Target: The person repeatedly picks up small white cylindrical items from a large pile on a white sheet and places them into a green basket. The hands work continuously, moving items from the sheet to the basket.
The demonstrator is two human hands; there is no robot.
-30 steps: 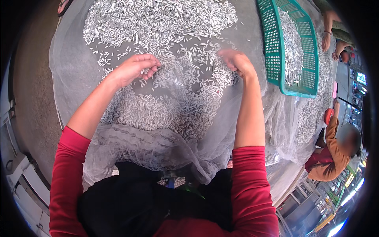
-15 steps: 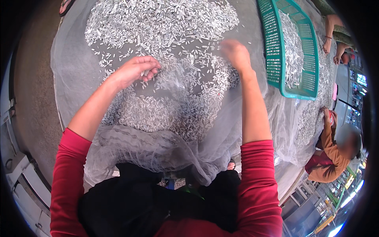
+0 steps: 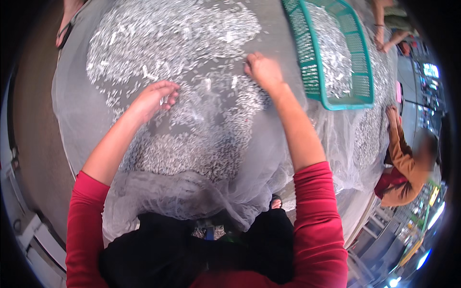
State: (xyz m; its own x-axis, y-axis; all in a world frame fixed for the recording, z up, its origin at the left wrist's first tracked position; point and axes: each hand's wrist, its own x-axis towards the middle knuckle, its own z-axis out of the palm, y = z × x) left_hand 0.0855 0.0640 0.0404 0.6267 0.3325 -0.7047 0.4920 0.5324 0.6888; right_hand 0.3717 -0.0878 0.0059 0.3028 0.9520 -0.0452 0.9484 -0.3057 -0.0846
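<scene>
Fish (image 3: 192, 158) carpet the netting (image 3: 81, 115) under both loose, empty hands, green basket (image 3: 336, 57) just beside the right hand (image 3: 263, 71).

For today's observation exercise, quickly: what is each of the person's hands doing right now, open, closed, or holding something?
Left hand: open, fingers loosely curled over the small silvery fish on the mesh net.
Right hand: knuckles up on the fish; whether it grips any cannot be told.

**An open-air fish-drying yard**

I am standing at a big drying table covered in fine grey netting (image 3: 86, 125), with masses of small silvery fish (image 3: 168, 33) spread across it. A green plastic basket (image 3: 336, 98) holding more fish is sitting at my right. Another worker in an orange top (image 3: 408, 163) is bending over the same spread, and daylight is showing past the table's edge.
</scene>
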